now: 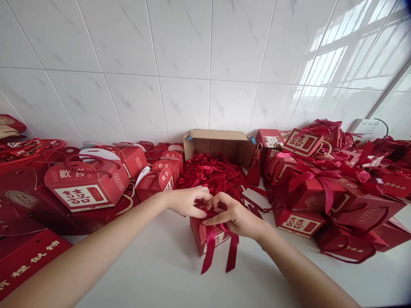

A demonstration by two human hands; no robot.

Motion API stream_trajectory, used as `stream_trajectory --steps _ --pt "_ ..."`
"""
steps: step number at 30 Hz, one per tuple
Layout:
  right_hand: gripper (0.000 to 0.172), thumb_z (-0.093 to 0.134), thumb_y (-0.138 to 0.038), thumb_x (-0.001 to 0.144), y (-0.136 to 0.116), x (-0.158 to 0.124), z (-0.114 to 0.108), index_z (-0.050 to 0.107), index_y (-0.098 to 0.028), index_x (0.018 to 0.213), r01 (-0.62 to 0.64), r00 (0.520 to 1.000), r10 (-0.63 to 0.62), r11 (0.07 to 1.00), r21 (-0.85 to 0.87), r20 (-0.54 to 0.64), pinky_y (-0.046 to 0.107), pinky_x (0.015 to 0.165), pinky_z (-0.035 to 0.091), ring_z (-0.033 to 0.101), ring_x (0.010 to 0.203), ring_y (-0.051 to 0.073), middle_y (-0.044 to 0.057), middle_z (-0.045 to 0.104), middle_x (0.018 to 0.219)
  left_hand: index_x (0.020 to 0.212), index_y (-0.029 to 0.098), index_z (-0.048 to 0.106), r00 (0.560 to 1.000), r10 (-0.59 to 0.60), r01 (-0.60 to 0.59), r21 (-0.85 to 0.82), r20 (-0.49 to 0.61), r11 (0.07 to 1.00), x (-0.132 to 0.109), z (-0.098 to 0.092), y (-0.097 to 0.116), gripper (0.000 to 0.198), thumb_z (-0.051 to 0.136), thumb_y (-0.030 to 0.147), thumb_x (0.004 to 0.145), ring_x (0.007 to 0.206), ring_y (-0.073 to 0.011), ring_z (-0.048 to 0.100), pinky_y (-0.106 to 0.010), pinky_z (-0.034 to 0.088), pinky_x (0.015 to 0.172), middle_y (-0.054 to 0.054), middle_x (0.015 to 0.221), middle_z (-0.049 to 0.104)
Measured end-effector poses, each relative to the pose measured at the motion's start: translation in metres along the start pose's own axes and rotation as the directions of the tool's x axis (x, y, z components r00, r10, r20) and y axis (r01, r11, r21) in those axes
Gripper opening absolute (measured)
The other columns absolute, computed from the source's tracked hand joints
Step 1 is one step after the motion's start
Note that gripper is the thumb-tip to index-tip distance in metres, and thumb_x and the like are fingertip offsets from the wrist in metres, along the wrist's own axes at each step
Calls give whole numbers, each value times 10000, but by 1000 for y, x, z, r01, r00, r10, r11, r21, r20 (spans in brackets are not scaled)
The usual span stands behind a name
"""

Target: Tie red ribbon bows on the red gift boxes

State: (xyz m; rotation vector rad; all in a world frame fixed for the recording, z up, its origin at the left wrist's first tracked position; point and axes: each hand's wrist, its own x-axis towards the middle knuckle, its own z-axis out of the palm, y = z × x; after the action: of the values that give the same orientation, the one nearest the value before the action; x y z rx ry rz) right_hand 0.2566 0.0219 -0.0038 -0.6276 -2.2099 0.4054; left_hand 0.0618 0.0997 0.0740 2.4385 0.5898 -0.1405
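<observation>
A small red gift box [201, 239] with a pale label stands on the white table in front of me. Across its top lies a dark red satin ribbon [209, 252], its two tails hanging down the near side. My left hand [191, 202] pinches the ribbon from the left, fingers curled, over the box top. From the right, my right hand [231, 214] grips the same ribbon, thumb and fingers meeting close to my left fingertips. The part of the ribbon between my fingers is mostly hidden, so its exact shape there is unclear.
Behind the box, a cardboard carton [221, 139] spills a heap of loose red ribbons [213, 171]. Red boxes without bows [86, 184] crowd the left. Boxes with ribbon bows [313, 188] are piled right. A power strip [364, 125] sits by the tiled wall. Another person's hand [8, 131] shows far left.
</observation>
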Motion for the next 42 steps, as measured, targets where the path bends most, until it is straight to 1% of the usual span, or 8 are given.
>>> stream_trajectory --steps 3,9,14,20,24,27,36,42 --pt "312 531 -98 896 -1 0 0 751 -264 1042 -11 1000 11 1000 -10 3 291 760 512 464 848 134 51 438 944 828 210 546 1000 29 -29 -44 -10 999 -1 2 -5 131 632 292 773 976 -174 497 -251 440 811 -3 957 493" --pt "290 541 -78 883 -3 1 1 762 -218 1009 13 1000 -13 1000 -27 -15 284 761 507 463 868 137 53 431 949 770 208 484 997 68 -71 -113 -24 991 -1 5 -5 163 643 237 747 938 -162 506 -252 432 814 12 915 484" --pt "285 540 -113 897 -2 1 2 759 -253 1014 7 1000 -7 999 -33 -19 266 700 497 463 825 130 52 448 966 694 209 492 997 55 -60 -129 -45 990 0 6 -6 161 652 201 711 994 -193 477 -273 414 852 5 892 498" --pt "369 512 -35 873 -2 1 2 750 -260 1044 18 999 -18 1000 -13 -36 294 747 496 461 862 142 48 428 927 752 218 570 996 48 -59 -162 -72 985 1 8 -12 106 655 274 723 1026 -214 436 -302 403 888 -6 945 473" --pt "386 506 -4 853 -2 0 2 755 -246 1019 3 999 -3 1000 11 -42 280 735 489 442 837 130 31 388 904 766 214 521 989 107 -128 -220 -103 967 1 15 -18 194 592 388 815 1038 -189 452 -300 396 939 -10 1017 444" --pt "386 486 -1 849 -3 0 3 761 -237 984 -8 1000 8 1000 16 -27 271 729 486 445 853 133 32 375 909 782 214 469 981 134 -164 -234 -142 958 1 21 -21 229 605 394 822 1094 -189 438 -299 377 976 -19 1086 434" --pt "352 488 -41 880 -3 0 4 743 -243 1014 -63 998 63 998 -14 5 291 740 490 429 848 140 35 377 898 716 210 381 966 116 -167 -213 -231 963 1 23 -20 292 599 371 825 929 -169 455 -291 407 857 -4 936 472" --pt "346 462 -59 904 -5 1 3 733 -246 1012 -82 996 82 996 20 -21 284 747 490 442 861 130 29 385 903 716 211 373 935 33 -116 -218 -353 969 -1 33 -14 301 563 406 846 842 -168 442 -305 402 785 3 852 467"
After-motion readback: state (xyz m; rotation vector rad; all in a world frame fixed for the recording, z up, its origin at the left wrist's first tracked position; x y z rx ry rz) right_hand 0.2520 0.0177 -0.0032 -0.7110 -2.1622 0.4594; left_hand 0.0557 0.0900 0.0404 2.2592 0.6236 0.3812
